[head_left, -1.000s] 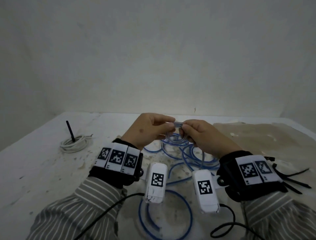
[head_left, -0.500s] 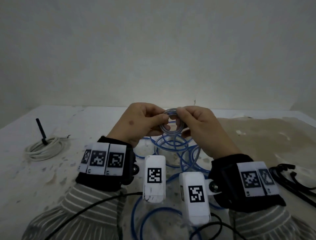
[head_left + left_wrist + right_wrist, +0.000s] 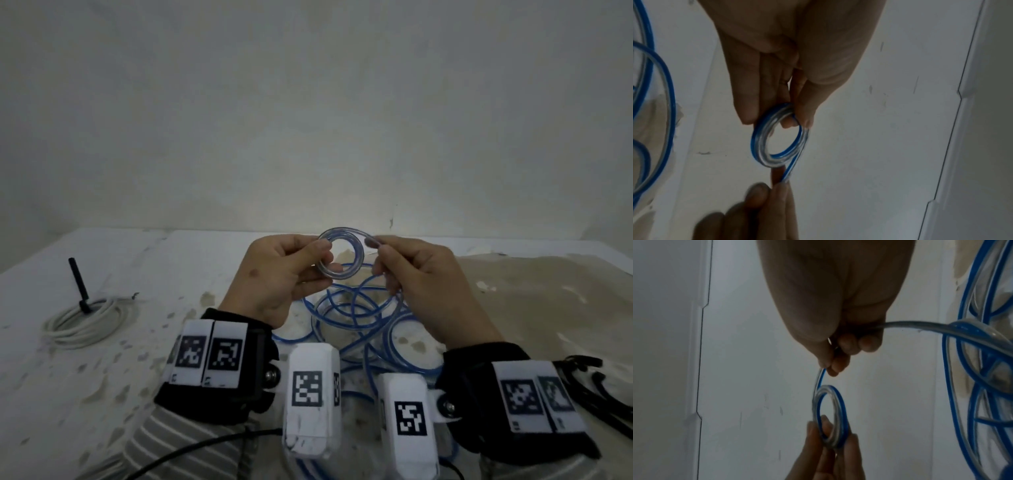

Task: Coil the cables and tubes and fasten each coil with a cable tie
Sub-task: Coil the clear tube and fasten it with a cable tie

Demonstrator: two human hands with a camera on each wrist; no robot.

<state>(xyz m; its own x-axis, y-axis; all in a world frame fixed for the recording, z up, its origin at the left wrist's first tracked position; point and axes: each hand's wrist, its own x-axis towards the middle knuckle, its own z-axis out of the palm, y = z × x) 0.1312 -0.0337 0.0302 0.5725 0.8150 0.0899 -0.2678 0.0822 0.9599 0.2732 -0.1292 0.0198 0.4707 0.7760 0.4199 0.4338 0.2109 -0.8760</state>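
Above table (image 3: pixel 102 377), both hands have raised the tube coil (image 3: pixel 340 253) higher.

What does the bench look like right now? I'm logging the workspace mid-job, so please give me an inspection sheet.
Surface: white table, stained and flaked.
Job's things: small tube coil held up; loose blue tube on the table; white cable coil already tied.
Clutter: black cable ties at the right edge.
Grippers: left hand pinches the coil; right hand grips the feeding tube.
Cables: black leads from the wrist cameras.
Surroundings: bare wall.
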